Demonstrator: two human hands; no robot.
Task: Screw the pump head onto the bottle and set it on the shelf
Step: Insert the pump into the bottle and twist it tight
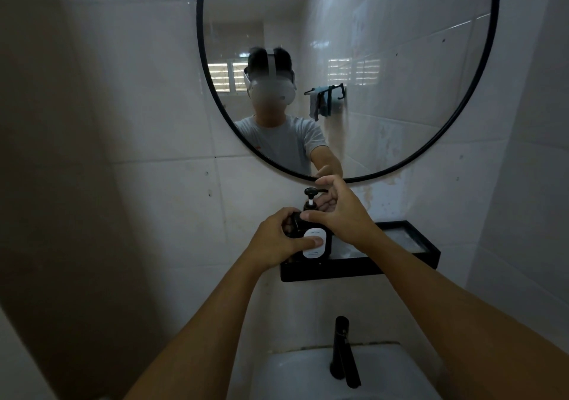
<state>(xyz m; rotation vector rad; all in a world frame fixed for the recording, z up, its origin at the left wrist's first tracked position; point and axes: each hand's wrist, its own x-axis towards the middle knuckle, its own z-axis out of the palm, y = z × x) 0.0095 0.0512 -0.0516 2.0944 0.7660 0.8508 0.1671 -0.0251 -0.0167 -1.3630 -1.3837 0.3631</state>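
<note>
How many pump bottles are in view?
1: the black bottle stands at the left end of the shelf, held by both hands. Nothing else shows there, though the hands hide some.

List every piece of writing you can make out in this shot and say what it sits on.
White label on the dark bottle: small print at its top and bottom, too small and blurred to read; the left hand has its thumb across it.
Pump head, shelf, tap, mirror: no writing visible.
Nothing here can be quoted.
</note>
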